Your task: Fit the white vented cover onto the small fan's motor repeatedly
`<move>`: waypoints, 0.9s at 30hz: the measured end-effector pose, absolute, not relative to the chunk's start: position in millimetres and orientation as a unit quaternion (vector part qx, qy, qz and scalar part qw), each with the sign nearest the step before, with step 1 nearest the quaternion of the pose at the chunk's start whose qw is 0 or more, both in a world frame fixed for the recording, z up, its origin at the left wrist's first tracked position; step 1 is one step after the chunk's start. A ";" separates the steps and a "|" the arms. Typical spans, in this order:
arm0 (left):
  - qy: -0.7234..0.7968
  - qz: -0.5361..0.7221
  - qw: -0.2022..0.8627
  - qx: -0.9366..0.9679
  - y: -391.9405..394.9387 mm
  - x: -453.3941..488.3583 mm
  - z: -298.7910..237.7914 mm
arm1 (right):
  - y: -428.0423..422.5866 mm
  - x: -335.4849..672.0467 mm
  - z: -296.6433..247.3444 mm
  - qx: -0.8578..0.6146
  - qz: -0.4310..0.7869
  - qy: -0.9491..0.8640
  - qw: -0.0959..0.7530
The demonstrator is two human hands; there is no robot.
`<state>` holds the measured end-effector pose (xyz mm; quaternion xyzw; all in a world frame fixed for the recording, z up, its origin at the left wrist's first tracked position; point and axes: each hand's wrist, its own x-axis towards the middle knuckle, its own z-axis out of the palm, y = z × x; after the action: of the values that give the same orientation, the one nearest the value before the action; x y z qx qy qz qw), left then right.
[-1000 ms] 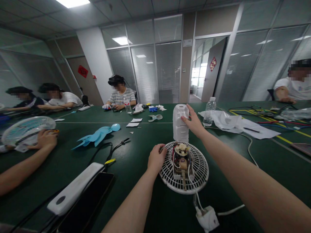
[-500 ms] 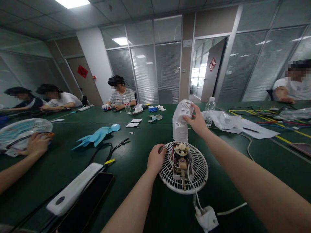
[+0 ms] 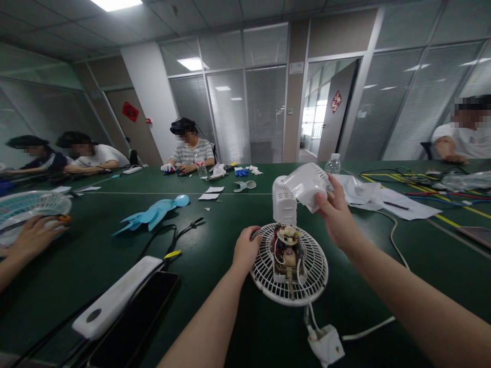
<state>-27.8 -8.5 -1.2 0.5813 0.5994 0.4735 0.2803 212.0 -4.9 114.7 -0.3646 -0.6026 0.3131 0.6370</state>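
A white round fan grille [image 3: 311, 278] lies flat on the green table, with the bare fan motor [image 3: 287, 250] and its wires in the middle. My left hand [image 3: 246, 249] is closed on the grille's left rim. My right hand [image 3: 337, 214] grips a white plastic motor housing [image 3: 303, 189] and holds it tilted in the air, just above and behind the grille. A white cord runs from the grille to a plug [image 3: 327, 345] near the table's front edge.
A white power strip [image 3: 115, 299] and a dark phone [image 3: 134, 322] lie at front left. A blue fan blade [image 3: 151, 213] and a black cable [image 3: 172, 237] lie further back. Another person's hand [image 3: 32, 235] rests on a second grille [image 3: 26, 204]. Papers [image 3: 379, 197] and a water bottle [image 3: 333, 164] lie right.
My right hand has lifted the white housing off the table and tipped it over toward the right. My left hand has stayed on the grille's rim.
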 end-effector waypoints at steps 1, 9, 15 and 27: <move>0.595 0.476 0.285 0.581 -8.5 -27.4 -0.4 | -16.8 212.7 111.5 -0.369 0.331 -0.597 0.630; 0.567 0.505 0.312 0.570 -12.8 -22.6 0.3 | -74.9 219.6 80.0 -0.386 0.360 -0.581 0.620; 0.573 0.518 0.299 0.561 -18.7 -18.2 -1.2 | -78.4 220.4 62.6 -0.395 0.254 -0.689 0.553; 0.529 0.519 0.194 0.643 -37.4 -14.3 22.5 | -85.4 210.5 51.8 -0.446 0.181 -0.732 0.482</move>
<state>-14.3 -37.4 22.5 0.6431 0.5288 0.5187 0.1944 210.5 -85.4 51.8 -0.4460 -0.7322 0.1815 0.4817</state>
